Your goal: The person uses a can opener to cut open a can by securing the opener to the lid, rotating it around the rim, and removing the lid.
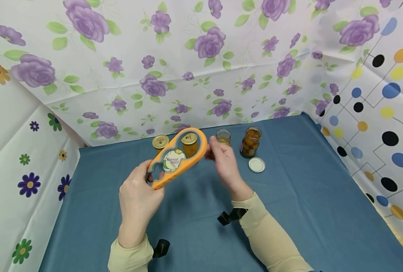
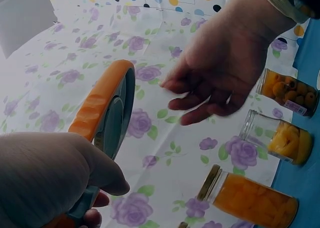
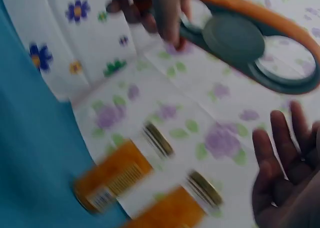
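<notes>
My left hand [image 1: 136,196] grips one end of an orange and grey jar opener [image 1: 178,172], raised in front of the jars. In the opener's middle opening sits a round lid [image 1: 172,161] printed "Canned Fruit"; its grey-looking underside shows in the right wrist view. My right hand [image 1: 226,163] hovers just beyond the opener's far end, fingers loosely curled around nothing. The left wrist view shows that hand [image 2: 220,73] apart from the opener. Closest behind it is a lidless glass jar [image 1: 223,135] with yellow fruit, partly hidden by the fingers.
Two gold-lidded jars of orange fruit, a left one [image 1: 160,142] and another [image 1: 190,145] behind the opener, stand toward the back. A lidless jar [image 1: 250,142] of brown round fruit is farther right. Before it lies an upturned white lid [image 1: 257,165] on the blue cloth [image 1: 310,196].
</notes>
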Motion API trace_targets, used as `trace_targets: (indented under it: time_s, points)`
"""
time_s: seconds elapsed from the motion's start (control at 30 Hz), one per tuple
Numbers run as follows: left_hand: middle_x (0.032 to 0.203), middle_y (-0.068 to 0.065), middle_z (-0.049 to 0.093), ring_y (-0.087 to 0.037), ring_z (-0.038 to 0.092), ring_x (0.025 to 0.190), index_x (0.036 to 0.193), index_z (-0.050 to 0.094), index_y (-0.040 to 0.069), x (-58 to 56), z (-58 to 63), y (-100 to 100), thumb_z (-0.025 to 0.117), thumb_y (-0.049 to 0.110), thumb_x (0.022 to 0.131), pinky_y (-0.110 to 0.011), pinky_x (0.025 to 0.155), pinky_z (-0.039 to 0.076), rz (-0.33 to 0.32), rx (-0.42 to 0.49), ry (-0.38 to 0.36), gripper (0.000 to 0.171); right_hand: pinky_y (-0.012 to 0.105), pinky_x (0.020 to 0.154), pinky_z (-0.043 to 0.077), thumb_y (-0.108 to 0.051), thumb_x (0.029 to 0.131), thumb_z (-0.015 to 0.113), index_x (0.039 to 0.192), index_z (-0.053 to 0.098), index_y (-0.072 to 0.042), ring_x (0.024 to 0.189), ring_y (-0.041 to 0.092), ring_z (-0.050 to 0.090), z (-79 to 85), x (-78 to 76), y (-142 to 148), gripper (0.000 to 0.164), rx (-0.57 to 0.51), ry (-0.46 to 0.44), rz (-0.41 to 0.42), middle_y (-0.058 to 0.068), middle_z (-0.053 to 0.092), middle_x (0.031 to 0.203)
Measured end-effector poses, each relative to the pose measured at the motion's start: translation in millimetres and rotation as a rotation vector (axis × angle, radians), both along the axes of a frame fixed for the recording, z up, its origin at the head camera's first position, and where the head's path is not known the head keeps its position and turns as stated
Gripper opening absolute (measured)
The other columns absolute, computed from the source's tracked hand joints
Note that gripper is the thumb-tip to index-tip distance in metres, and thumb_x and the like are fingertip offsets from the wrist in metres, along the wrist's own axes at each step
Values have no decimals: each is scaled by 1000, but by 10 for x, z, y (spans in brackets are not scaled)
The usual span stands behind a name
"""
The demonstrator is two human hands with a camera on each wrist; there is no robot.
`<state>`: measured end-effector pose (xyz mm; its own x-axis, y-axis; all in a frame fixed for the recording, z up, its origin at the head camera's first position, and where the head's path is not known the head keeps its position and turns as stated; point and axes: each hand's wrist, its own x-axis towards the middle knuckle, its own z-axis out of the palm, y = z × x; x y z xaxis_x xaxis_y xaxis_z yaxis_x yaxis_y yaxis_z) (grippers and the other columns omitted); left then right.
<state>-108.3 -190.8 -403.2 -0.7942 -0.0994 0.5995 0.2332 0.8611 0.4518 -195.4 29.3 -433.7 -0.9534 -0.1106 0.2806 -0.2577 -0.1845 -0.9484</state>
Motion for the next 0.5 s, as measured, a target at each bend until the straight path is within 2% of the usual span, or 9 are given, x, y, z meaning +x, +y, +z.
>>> trace_targets:
  time_s: [0.1,0.2,0.37,0.5]
  points:
    - [72,-1,55,-17,48,57,108,68,5,7,4,3,73,15,79,-39,47,46,-2,-1,0,31,34,75,52,-51,105,38,114,64,2,83,26,61,7,94,-118,59,-69,-113,222,4,66,95]
    - [72,-1,55,-17,48,57,108,68,5,13,9,7,72,16,79,-38,47,45,-8,-3,-1,31,34,79,51,-60,101,40,132,52,-2,89,21,61,13,172,-220,66,-171,-216,430,3,63,106]
    - [73,-1,55,-16,49,59,109,67,5,17,8,4,70,20,82,-38,47,45,-19,-8,-4,31,32,82,51,-60,101,38,130,45,-10,92,18,60,-5,247,-316,58,-370,-358,688,2,62,107]
    - [75,-1,56,-16,50,60,110,67,6,20,4,3,69,22,83,-38,47,44,-22,-24,-9,31,30,81,51,-55,103,40,128,47,-10,93,18,58,-31,264,-327,52,-455,-423,801,3,63,108]
